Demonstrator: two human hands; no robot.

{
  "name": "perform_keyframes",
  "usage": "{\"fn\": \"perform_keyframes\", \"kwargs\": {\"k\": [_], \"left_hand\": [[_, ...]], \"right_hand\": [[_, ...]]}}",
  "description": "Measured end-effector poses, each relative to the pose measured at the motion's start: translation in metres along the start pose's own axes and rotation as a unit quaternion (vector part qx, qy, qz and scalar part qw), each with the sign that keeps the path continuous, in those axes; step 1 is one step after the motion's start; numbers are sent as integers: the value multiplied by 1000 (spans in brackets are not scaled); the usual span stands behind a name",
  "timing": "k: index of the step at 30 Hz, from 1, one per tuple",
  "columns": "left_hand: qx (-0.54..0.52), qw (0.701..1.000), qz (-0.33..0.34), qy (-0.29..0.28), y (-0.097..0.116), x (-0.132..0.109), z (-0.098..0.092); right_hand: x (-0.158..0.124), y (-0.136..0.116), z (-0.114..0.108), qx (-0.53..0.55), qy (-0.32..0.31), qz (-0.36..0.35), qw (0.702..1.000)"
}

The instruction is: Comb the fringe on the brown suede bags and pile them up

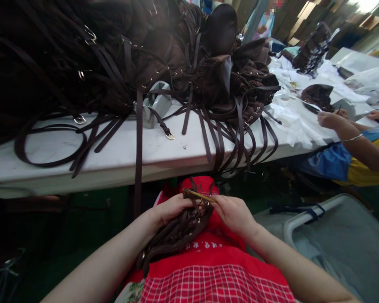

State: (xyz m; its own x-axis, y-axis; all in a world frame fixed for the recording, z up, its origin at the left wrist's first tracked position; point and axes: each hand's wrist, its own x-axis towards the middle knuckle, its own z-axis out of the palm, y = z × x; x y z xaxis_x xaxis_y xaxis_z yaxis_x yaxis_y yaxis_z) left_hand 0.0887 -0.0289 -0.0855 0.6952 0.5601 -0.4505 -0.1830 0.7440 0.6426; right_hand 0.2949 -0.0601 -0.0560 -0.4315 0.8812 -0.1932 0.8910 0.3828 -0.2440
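Observation:
A dark brown drawstring bag (pixel 177 235) with metal eyelets lies gathered on my lap, over a red apron (pixel 221 277). Closed around its upper edge is my left hand (pixel 177 208). My right hand (pixel 233 212) pinches one end of a thin, yellowish, stick-like tool (pixel 198 195), which slants across the eyelets toward my left fingers. Its exact kind is too small to make out. Thin brown cords (pixel 194 184) stick up beside it. My fingertips are partly hidden by the bag.
Dark brown bags with straps and buckles are heaped on the white table (pixel 113 145) ahead. A grey tape-dispenser-like object (pixel 158 105) stands among them. At right, a co-worker's hand (pixel 331 120) is near another brown bag (pixel 317 97). A grey bin (pixel 344 235) stands beside me.

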Motion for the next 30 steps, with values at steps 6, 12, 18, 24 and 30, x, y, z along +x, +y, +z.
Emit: {"fn": "perform_keyframes", "kwargs": {"k": [6, 12, 18, 24, 30], "left_hand": [[119, 992, 30, -12, -3, -7, 9], [269, 958, 81, -55, 3, -17, 19], [235, 969, 69, -20, 1, -19, 15], [184, 981, 63, 22, -5, -16, 11], [273, 958, 86, -27, 10, -27, 28]], "right_hand": [[11, -5, 5, -76, -47, 5, 996], [27, 16, 15, -107, -52, 87, 989], [18, 39, 2, 40, 65, 124, 989], [-11, 12, -10, 106, 29, -41, 993], [-4, 1, 1, -33, -18, -34, 999]]}}
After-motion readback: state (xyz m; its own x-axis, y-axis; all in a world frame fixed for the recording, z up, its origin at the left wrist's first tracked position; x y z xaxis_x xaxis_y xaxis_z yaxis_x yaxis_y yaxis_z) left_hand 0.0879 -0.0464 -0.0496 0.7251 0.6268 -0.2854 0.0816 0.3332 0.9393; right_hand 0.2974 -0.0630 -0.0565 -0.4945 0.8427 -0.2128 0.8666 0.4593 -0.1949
